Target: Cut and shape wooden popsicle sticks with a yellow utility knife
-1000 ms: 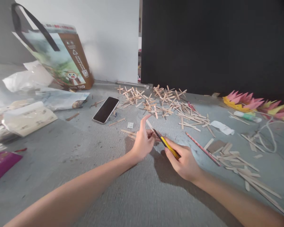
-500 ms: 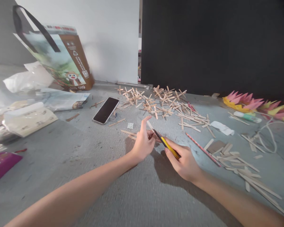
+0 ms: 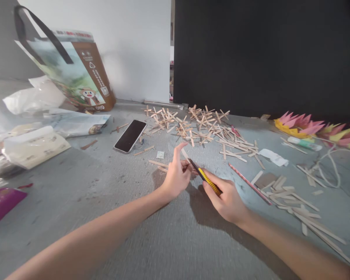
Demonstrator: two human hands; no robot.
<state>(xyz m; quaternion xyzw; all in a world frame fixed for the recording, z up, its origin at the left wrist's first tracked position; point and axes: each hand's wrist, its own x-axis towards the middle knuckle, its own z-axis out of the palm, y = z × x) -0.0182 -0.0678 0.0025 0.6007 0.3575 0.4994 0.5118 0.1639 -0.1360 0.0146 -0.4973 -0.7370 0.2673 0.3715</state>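
Note:
My left hand [image 3: 177, 177] is closed near the middle of the table, with its index finger raised and the other fingers curled in. They pinch a pale wooden craft stick [image 3: 185, 154], whose upper end slants past the index finger. My right hand [image 3: 226, 198] is wrapped round a yellow and black utility knife [image 3: 209, 181]. The knife's black front end points up and left and meets the craft stick at the left hand's fingers. The exact contact of blade and stick is hidden. Two loose sticks [image 3: 158, 165] lie just behind my left hand.
Farther back are a phone [image 3: 130, 136] and a pile of crossed sticks [image 3: 192, 124]. Loose sticks [image 3: 303, 214] and a red striped straw [image 3: 249, 183] lie right. A carrier bag [image 3: 84, 74] stands back left; pink paper flowers [image 3: 300, 124] and a white cable [image 3: 323, 175] are far right.
Both hands keep almost the same place and grip. The knife's front end has shifted very slightly against the stick.

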